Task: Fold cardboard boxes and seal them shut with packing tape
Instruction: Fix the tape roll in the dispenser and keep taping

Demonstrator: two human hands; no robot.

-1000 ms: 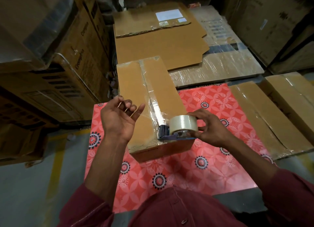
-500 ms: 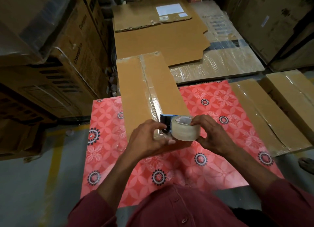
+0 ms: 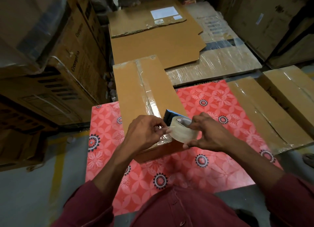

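Holding the tape roll (image 3: 183, 132) just above the near end of the long cardboard box (image 3: 144, 97), the right hand (image 3: 206, 133) has its grip curled round the roll's rim, thumb underneath and fingers over the top. The left hand (image 3: 144, 133) pinches at the roll's left side, seemingly on the loose tape end, though the strip itself is too thin and clear to make out. A dark blue cutter (image 3: 169, 114) sits against the roll's far side, over the box.

That box lies lengthwise on the pink floral surface (image 3: 212, 104), its centre seam already covered with shiny tape. Two more taped boxes (image 3: 265, 111) rest to its right.

The roll looks light and rigid, best held by its rim so it can turn. The film is probably thin, sticky and quick to cling to itself, so it wants keeping taut. The box seems light but stiff, easiest handled by its long edges.
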